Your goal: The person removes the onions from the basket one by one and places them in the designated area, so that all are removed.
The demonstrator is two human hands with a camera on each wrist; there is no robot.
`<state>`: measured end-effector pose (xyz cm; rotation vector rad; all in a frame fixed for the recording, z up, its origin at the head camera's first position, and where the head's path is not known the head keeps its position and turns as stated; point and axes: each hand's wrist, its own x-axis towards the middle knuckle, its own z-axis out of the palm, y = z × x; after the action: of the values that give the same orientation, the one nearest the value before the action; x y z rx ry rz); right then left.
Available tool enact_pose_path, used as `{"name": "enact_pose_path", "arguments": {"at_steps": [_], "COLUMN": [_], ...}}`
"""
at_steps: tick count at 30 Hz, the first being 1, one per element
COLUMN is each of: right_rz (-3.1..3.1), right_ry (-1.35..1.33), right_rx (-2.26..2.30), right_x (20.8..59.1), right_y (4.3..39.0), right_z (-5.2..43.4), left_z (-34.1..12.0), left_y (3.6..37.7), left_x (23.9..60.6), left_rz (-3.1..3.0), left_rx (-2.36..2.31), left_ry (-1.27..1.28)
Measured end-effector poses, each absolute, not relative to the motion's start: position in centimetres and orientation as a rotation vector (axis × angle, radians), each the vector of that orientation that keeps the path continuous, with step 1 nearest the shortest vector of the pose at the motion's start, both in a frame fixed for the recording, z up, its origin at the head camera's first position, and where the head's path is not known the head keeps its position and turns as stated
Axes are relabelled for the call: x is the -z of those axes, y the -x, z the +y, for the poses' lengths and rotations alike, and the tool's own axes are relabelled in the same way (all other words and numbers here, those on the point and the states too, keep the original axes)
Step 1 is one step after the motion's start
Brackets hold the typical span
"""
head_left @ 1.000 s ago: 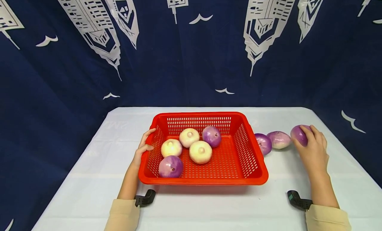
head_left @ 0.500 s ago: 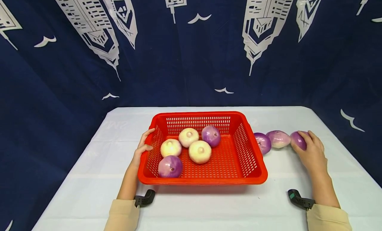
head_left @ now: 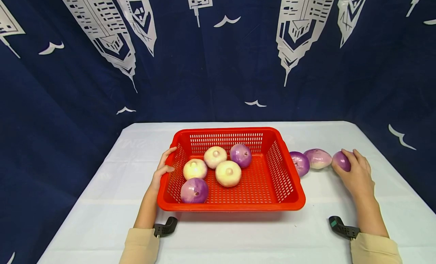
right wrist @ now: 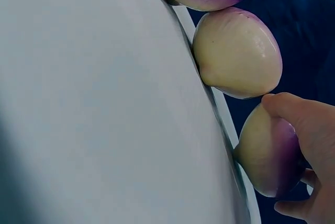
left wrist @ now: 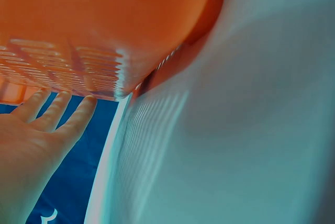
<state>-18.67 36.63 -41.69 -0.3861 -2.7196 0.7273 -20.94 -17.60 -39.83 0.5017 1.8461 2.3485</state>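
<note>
Right hand (head_left: pixel 355 173) on table (head_left: pixel 238 233), fingers curled round purple onion (head_left: pixel 340 160), rightmost of three beside red basket (head_left: pixel 286 173). Basket lies left of it. Left hand (head_left: pixel 163 168), fingers straight, rests against basket's left wall.

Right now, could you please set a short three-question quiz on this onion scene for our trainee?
1. How many onions lie in the red basket?
2. True or false: the right hand holds an onion above the basket.
3. Which does the left hand touch: (a) an onion, (b) the basket's left wall, (c) only the table?

Key
1. Five: three pale, two purple.
2. False. Its grip is on the purple onion resting on the table, the far-right one of three in a row beside the basket.
3. (b).
</note>
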Motion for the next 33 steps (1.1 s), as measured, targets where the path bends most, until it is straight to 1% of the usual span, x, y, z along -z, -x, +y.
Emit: {"name": "enact_pose_path", "arguments": {"at_steps": [15,25,33], "right_rz": [-2.7,-2.719,-2.687], "right_ry": [0.289,0.26,0.187], "right_rx": [-0.678,-0.656,-0.645], "right_x": [41.4,39.1,37.0], "right_y": [18.6,18.3,17.9], "right_z": [36.7,35.7,34.0], "left_z": [-17.5,-17.7,-17.6], "left_y": [21.0,20.9,20.9], "left_x": [39.7,40.0,39.9], "left_rz": [1.83,1.847,1.839], "left_rx": [-2.358,-2.358,-2.364], "left_ry": [-0.522,-0.528,-0.519]}}
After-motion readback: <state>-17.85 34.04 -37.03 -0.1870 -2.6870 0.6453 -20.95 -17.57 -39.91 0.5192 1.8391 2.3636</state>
